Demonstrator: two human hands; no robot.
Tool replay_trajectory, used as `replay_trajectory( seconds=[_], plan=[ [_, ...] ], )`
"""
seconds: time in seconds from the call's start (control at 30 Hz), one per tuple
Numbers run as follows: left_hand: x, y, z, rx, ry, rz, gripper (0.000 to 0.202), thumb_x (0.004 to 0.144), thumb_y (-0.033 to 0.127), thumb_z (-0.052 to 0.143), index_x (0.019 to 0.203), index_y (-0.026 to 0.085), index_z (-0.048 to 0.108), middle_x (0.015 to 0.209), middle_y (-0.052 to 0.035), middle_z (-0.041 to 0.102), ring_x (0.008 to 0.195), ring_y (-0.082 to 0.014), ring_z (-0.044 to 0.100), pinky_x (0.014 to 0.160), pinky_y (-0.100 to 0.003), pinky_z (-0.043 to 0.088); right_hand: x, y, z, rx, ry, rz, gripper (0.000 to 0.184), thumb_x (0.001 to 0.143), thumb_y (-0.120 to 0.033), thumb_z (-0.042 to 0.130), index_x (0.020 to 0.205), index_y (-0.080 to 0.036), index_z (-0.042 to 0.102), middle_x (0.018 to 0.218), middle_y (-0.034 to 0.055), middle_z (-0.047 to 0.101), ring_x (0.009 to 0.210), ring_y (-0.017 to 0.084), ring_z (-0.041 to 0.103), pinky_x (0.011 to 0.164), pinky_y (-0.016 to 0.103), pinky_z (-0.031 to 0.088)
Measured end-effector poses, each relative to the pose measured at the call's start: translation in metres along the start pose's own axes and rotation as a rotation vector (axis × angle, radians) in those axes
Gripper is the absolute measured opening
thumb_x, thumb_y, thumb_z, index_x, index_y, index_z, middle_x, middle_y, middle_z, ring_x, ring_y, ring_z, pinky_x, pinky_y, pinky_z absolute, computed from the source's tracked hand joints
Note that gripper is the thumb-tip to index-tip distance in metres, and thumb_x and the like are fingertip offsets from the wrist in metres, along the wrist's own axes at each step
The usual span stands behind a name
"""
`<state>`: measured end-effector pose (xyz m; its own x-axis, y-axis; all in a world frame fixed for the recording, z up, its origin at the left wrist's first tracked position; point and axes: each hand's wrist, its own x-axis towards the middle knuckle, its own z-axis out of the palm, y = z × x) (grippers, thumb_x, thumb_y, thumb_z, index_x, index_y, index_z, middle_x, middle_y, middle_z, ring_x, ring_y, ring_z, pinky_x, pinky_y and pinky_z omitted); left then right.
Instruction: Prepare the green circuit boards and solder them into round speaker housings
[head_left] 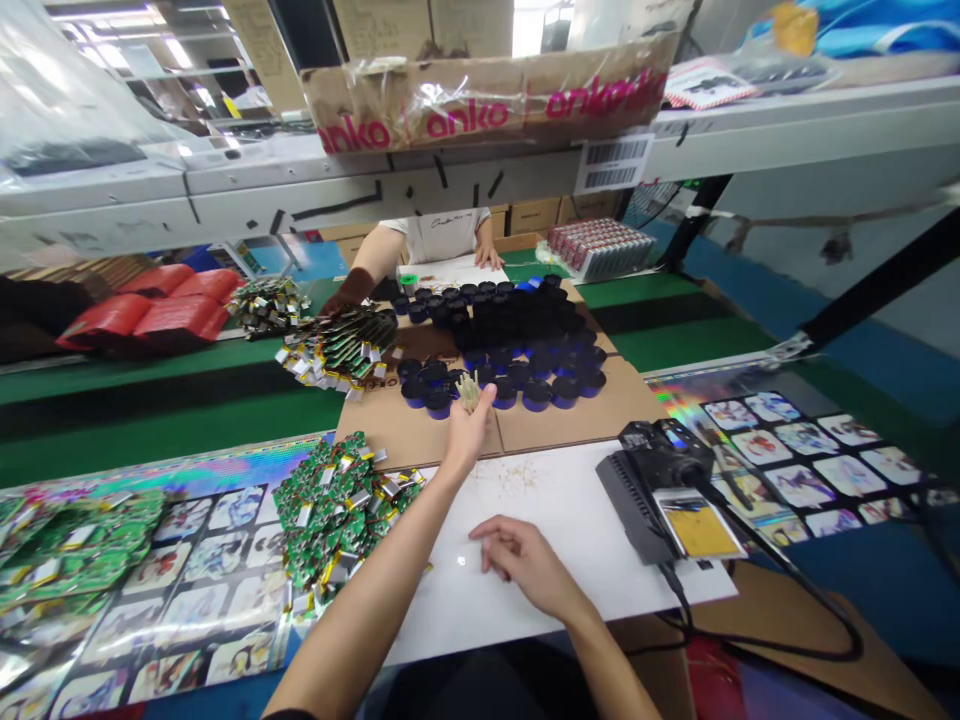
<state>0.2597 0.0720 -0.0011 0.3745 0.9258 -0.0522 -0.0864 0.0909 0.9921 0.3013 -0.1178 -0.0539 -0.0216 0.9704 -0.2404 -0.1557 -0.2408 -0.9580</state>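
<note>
item one, the left hand (466, 435): its fingers (484, 402) are gripping a small bundle of pale thin strips (469, 392), too small to identify further. the bundle is standing out of the grip, its long axis tilting upward and away from the person, with its loose tips pointing toward dark blue round caps (439, 403) just beyond it. item two, the right hand (521, 565): it is lying on a white board (622, 540), its fingers (480, 532) loosely curled and gripping nothing, and it is sitting well back from the bundle, leaving the left hand far nearer. item three, the caps: they are standing in a crowded cluster on a brown cardboard sheet (592, 415), with black caps (495, 330) massing behind the blue ones. item four, to the left of the white board: a heap of green circuit boards (337, 510) with silver and yellow tabs is lying partly on a holographic printed sheet (202, 570). item five, to the right: a black bench unit (652, 490) with a yellow card (697, 530) is sitting on the board's corner, beside a second printed sheet (825, 470). item six, across the green bench (660, 320): another person's hand (489, 258) is resting near a further heap of circuit boards (337, 350) and red packs (146, 325).
</note>
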Motion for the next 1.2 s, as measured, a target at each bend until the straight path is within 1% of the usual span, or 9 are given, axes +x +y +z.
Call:
replay_trajectory(
  seconds=[0.1, 0.2, 0.33, 0.43, 0.63, 0.87, 0.97, 1.1, 1.2],
  plan=[
    [-0.025, 0.014, 0.001, -0.073, -0.131, -0.093, 0.072, 0.080, 0.087, 0.062, 0.065, 0.025, 0.029, 0.053, 0.0091, 0.027, 0.043, -0.0066, 0.025, 0.043, -0.024, 0.024, 0.001, -0.010, -0.005, 0.059, 0.286, -0.148, 0.036, 0.094, -0.052, 0.069, 0.108, -0.020, 0.066, 0.083, 0.0021, 0.063, 0.065, 0.014, 0.053, 0.060, 0.028, 0.045],
    [-0.059, 0.015, -0.001, -0.167, -0.227, -0.158, 0.071, 0.083, 0.084, 0.062, 0.059, 0.023, 0.035, 0.058, 0.0018, 0.045, 0.053, -0.0109, 0.048, 0.052, -0.025, 0.042, 0.000, -0.022, -0.006, 0.103, 0.366, -0.256, 0.047, 0.091, -0.054, 0.074, 0.123, -0.024, 0.057, 0.113, 0.0090, 0.065, 0.084, 0.019, 0.062, 0.069, 0.031, 0.055],
    [-0.098, 0.002, -0.010, -0.078, -0.217, -0.200, 0.066, 0.084, 0.085, 0.060, 0.082, 0.019, 0.064, 0.069, -0.0032, 0.061, 0.056, -0.0144, 0.056, 0.053, -0.028, 0.044, -0.003, -0.031, 0.000, 0.115, 0.230, -0.240, 0.051, 0.092, -0.051, 0.075, 0.131, -0.026, 0.053, 0.134, 0.0122, 0.058, 0.102, 0.023, 0.065, 0.080, 0.035, 0.059],
    [-0.119, -0.005, -0.022, -0.013, -0.291, -0.319, 0.068, 0.086, 0.085, 0.058, 0.102, 0.020, 0.067, 0.065, -0.0014, 0.062, 0.046, -0.0152, 0.054, 0.048, -0.029, 0.041, -0.007, -0.029, 0.005, 0.103, 0.046, -0.174, 0.039, 0.093, -0.052, 0.074, 0.109, -0.023, 0.055, 0.097, 0.0038, 0.065, 0.080, 0.018, 0.065, 0.070, 0.032, 0.055],
    [-0.147, -0.006, -0.041, -0.107, -0.404, -0.291, 0.065, 0.089, 0.076, 0.063, 0.060, 0.019, 0.055, 0.094, -0.0108, 0.073, 0.085, -0.0193, 0.067, 0.080, -0.031, 0.054, -0.025, -0.010, 0.027, 0.209, -0.208, 0.079, 0.053, 0.092, -0.073, 0.064, 0.089, -0.023, 0.046, 0.063, -0.0076, 0.053, 0.046, 0.009, 0.050, 0.048, 0.025, 0.042],
    [-0.167, -0.009, -0.029, -0.482, -0.559, -0.403, 0.047, 0.078, 0.056, 0.088, 0.083, 0.017, 0.064, 0.090, -0.0068, 0.070, 0.086, -0.0188, 0.067, 0.083, -0.031, 0.053, -0.061, 0.000, 0.045, 0.612, -0.233, 0.109, 0.053, 0.091, -0.071, 0.068, 0.082, -0.024, 0.044, 0.054, -0.0132, 0.034, 0.040, 0.005, 0.027, 0.038, 0.018, 0.025],
    [-0.177, -0.010, -0.020, -0.623, -0.477, -0.476, 0.044, 0.079, 0.053, 0.088, 0.091, 0.020, 0.061, 0.066, 0.0044, 0.054, 0.062, -0.0112, 0.057, 0.065, -0.024, 0.049, -0.079, 0.010, 0.041, 0.704, -0.300, 0.108, 0.050, 0.092, -0.066, 0.070, 0.081, -0.023, 0.047, 0.053, -0.0111, 0.042, 0.040, 0.006, 0.036, 0.039, 0.019, 0.033],
    [-0.200, -0.023, -0.008, -0.565, -0.489, -0.550, 0.053, 0.090, 0.055, 0.078, 0.071, 0.020, 0.043, 0.051, 0.0128, 0.023, 0.039, -0.0031, 0.014, 0.041, -0.018, 0.023, -0.102, 0.039, 0.037, 0.616, -0.231, 0.113, 0.046, 0.086, -0.059, 0.077, 0.079, -0.016, 0.060, 0.055, -0.0043, 0.058, 0.044, 0.011, 0.055, 0.041, 0.021, 0.043],
    [-0.220, -0.044, -0.001, -0.386, -0.505, -0.497, 0.065, 0.095, 0.067, 0.065, 0.063, 0.020, 0.035, 0.048, 0.0100, 0.029, 0.037, -0.0031, 0.021, 0.041, -0.019, 0.026, -0.123, 0.062, 0.035, 0.554, -0.139, 0.112, 0.044, 0.083, -0.054, 0.080, 0.084, -0.012, 0.067, 0.062, -0.0006, 0.065, 0.045, 0.010, 0.055, 0.040, 0.021, 0.040]
  ],
)
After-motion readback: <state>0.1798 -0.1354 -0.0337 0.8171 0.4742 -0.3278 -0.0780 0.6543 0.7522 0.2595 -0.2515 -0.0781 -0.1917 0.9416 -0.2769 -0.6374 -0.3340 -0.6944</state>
